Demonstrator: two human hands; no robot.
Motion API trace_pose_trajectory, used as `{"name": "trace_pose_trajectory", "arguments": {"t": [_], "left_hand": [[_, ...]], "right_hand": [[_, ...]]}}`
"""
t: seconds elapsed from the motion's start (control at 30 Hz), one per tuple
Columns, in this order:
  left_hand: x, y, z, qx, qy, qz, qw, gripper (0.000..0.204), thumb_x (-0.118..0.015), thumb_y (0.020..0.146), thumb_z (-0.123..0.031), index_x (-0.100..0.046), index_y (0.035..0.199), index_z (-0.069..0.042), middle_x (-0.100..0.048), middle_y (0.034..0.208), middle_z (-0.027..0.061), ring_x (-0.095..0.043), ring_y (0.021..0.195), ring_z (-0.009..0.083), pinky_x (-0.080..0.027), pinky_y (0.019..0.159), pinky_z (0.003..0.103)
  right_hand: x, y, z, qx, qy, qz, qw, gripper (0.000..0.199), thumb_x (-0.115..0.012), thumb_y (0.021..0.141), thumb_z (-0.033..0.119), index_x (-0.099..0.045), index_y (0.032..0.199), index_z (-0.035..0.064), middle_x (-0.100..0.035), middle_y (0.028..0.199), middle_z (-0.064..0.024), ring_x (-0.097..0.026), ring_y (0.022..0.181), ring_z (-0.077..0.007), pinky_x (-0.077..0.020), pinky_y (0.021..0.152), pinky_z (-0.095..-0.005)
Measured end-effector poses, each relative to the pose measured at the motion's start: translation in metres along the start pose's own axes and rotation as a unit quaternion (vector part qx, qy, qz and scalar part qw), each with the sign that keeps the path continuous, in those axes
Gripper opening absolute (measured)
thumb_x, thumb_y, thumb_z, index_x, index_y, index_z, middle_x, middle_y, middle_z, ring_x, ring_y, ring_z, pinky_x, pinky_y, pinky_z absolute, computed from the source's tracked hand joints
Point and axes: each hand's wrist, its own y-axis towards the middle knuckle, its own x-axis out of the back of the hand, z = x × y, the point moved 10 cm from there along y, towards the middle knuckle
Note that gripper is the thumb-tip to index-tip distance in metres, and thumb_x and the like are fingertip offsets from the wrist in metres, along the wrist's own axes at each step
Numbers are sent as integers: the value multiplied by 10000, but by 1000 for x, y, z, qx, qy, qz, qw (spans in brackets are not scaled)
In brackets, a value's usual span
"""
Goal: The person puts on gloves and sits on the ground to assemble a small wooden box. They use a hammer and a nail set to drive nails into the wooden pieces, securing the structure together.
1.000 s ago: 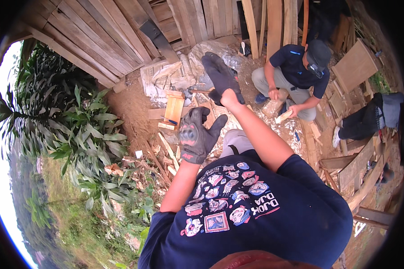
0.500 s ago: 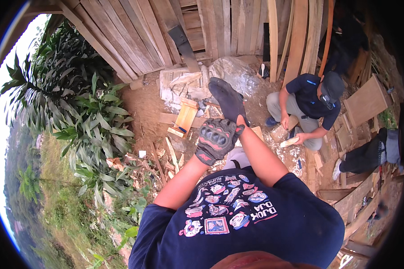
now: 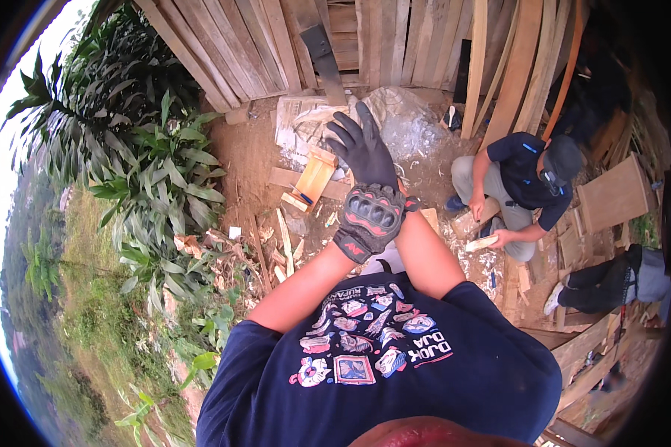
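Note:
Black work gloves cover both my hands. My left hand (image 3: 373, 216), with a hard knuckle guard and red trim, is wrapped round the right glove (image 3: 370, 167) at the wrist. Above it my right hand (image 3: 364, 145) is raised with its fingers spread, holding nothing. Left of my hands, on the ground, lies a small yellowish wooden piece (image 3: 317, 175) with raised ends. A dark blue pen-like object (image 3: 306, 199) rests at its lower end. My left fingertips are hidden at the wrist.
A person (image 3: 525, 182) crouches at the right, holding a pale wood piece (image 3: 482, 243). Sacks and plastic sheeting (image 3: 402, 123) lie by the plank wall (image 3: 388, 45). Long boards (image 3: 518, 67) lean there. Leafy plants (image 3: 156, 149) border the left; another person's legs (image 3: 593, 283) show far right.
My right hand's fingers have gone from held together to spread apart. My left hand has shifted slightly right and down, staying at the right wrist. The view has shifted a little.

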Motion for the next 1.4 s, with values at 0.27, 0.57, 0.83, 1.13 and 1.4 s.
{"name": "trace_pose_trajectory", "arguments": {"t": [0.27,0.57,0.83,1.13,1.4], "left_hand": [[46,-21,29,122,-64,-69,988,460,-834,868,-508,-700,973,-81,-697,900,126,-709,837,347,-552,746,465],[24,-21,63,199,-213,-67,954,526,-866,863,-501,-665,1053,-53,-666,912,108,-678,844,314,-534,754,452],[4,-25,62,119,-142,11,983,211,-704,988,-286,-705,979,-75,-698,904,140,-697,849,377,-532,725,495],[10,-41,14,41,-31,10,999,177,-709,901,-266,-672,779,-143,-640,658,77,-656,602,310,-491,561,472],[15,-45,4,34,-49,25,998,217,-694,917,-261,-645,750,-132,-631,641,108,-639,577,335,-470,542,489]], "right_hand": [[-40,-5,58,-2,173,-33,984,678,-615,1099,473,-384,1527,1,-434,1586,-319,-447,1490,-437,-385,1258,-569],[-25,-15,70,71,146,-161,974,803,-602,1094,510,-270,1591,-26,-359,1622,-315,-461,1467,-444,-395,1249,-588],[-29,-29,59,54,22,-95,994,512,-553,1140,358,-480,1474,-24,-579,1464,-270,-576,1378,-381,-429,1243,-510],[-32,-35,55,45,-73,-66,994,572,-530,1140,449,-477,1539,44,-563,1516,-243,-546,1431,-358,-404,1258,-505],[-52,-42,28,-67,83,-15,994,809,-500,1093,638,-349,1624,47,-504,1587,-227,-516,1466,-377,-415,1245,-512]]}}
